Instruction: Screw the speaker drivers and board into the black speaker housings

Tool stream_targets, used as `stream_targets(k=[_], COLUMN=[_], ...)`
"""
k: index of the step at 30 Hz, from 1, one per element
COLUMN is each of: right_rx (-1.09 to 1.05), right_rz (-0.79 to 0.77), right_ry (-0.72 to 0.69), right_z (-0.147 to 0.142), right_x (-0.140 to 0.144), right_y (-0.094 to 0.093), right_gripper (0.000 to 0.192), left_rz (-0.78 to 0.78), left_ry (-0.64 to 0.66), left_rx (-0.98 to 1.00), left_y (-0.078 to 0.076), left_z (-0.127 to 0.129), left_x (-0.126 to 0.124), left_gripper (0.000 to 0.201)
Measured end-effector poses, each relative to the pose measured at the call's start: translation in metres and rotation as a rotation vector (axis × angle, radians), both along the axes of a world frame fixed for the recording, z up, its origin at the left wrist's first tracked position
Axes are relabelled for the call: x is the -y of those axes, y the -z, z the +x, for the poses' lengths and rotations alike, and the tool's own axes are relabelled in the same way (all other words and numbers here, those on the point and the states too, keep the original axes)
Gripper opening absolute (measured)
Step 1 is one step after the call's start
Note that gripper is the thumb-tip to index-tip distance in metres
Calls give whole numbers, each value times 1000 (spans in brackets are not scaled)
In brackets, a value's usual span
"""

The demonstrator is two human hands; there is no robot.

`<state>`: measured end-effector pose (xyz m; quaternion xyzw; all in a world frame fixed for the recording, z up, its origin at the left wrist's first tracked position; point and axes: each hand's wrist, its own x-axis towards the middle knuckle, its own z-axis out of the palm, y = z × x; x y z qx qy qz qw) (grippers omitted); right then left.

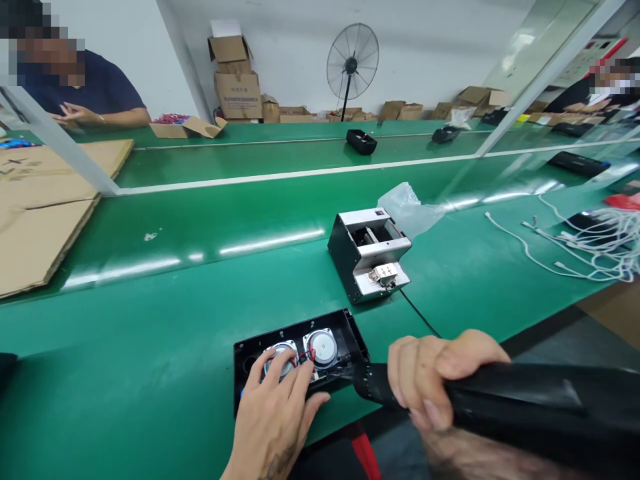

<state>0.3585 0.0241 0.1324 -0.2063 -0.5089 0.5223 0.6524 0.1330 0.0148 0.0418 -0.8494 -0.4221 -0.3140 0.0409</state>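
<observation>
An open black speaker housing (pixel 345 327) lies at the near edge of the green bench, with two round silver speaker drivers (pixel 321 347) and red wires inside. My left hand (pixel 273 417) rests flat on the housing, fingers spread over the left driver. My right hand (pixel 433 377) grips a long black tool (pixel 540 407) whose tip (pixel 361 381) touches the right end of the housing.
A grey metal machine (pixel 369 253) with a black cable stands behind the housing, a clear plastic bag (pixel 407 207) beyond it. White cables (pixel 595 247) lie at right, flat cardboard (pixel 45 200) at left. Across the belt are a black part (pixel 361 141), boxes, a fan and two other people.
</observation>
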Motion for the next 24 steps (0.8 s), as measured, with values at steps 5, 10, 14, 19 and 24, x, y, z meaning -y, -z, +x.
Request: stream_targets(k=[5, 10, 14, 19, 24], right_rx=[-65, -54, -44, -107, -83], right_rz=[15, 8, -31, -18, 3], right_ry=[8, 32, 18, -156, -177], right_z=[-13, -17, -18, -20, -26], right_x=[-2, 0, -4, -14, -13], right_y=[17, 20, 22, 25, 15], right_gripper=[25, 24, 22, 23, 22], left_rz=[-26, -16, -22, -27, -29], left_ry=[51, 46, 41, 49, 39], left_rx=[87, 121, 115, 112, 135], left_y=[8, 4, 3, 4, 6], left_z=[3, 4, 4, 4, 5], left_x=[1, 1, 1, 2, 3], left_gripper=[31, 33, 32, 32, 35])
